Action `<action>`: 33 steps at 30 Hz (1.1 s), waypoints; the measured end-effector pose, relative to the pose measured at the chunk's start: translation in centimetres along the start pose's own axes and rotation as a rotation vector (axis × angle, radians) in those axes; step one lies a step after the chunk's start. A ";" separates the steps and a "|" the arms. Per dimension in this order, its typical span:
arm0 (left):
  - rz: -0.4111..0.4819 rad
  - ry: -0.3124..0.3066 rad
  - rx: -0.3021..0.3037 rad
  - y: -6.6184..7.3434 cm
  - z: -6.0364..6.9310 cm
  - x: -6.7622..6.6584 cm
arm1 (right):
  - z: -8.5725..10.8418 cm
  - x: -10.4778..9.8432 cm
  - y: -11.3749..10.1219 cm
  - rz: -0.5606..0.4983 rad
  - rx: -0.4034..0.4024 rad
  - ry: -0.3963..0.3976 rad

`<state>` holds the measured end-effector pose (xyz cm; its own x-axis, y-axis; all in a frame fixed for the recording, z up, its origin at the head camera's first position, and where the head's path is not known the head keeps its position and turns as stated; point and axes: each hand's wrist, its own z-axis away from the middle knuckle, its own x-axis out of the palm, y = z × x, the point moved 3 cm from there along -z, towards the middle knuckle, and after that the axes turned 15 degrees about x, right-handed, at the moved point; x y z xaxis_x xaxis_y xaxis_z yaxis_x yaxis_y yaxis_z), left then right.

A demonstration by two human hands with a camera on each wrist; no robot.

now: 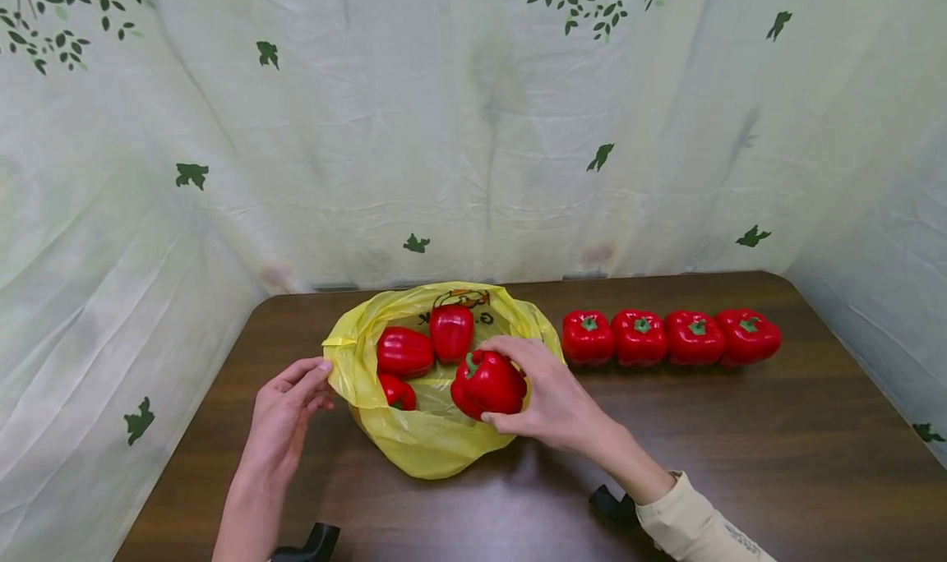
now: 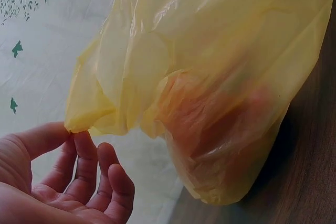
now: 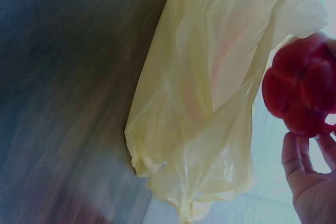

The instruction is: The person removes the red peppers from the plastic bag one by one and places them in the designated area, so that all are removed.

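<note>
A yellow plastic bag stands with its mouth wide, several red bell peppers inside it. At its left rim, my left hand pinches the edge between thumb and index finger; the left wrist view shows this hand at the rim of the bag, the other fingers loosely bent. My right hand grips a red pepper over the right part of the bag's mouth. In the right wrist view that pepper is in the fingers of the hand, beside the bag.
Several red peppers stand in a row, stems up, to the right of the bag on the brown wooden table. Behind the table hangs a pale curtain with green leaf prints. Black objects show near both wrists.
</note>
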<state>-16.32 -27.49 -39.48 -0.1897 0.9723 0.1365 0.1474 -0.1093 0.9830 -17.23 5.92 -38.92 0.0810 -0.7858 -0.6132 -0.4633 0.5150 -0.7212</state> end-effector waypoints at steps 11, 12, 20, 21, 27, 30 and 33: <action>-0.001 0.000 -0.002 0.2 0.0 0.1 | 0.9 -1.0 0.6 -0.125 0.052 0.037; 0.000 -0.001 -0.002 0.2 0.0 0.1 | 1.1 -1.2 0.6 -0.126 0.060 0.035; 0.007 -0.001 -0.002 0.3 0.0 0.2 | 2.4 -2.4 1.1 -0.081 0.065 0.018; 0.007 -0.001 -0.002 0.4 0.1 0.2 | 2.6 -2.5 1.1 -0.072 0.065 0.017; 0.044 -0.016 0.004 0.7 0.1 0.4 | 3.7 -3.6 1.9 -0.046 0.084 -0.001; 0.062 -0.029 0.006 0.9 0.2 0.5 | 4.1 -4.2 2.4 -0.058 0.101 -0.013; 0.071 -0.033 0.012 1.0 0.3 0.6 | 4.5 -4.8 2.9 -0.070 0.118 -0.019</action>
<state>-16.03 -26.96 -38.49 -0.1459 0.9686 0.2012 0.1710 -0.1756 0.9695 -15.00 12.76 -39.54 0.1268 -0.8148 -0.5656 -0.3486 0.4973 -0.7945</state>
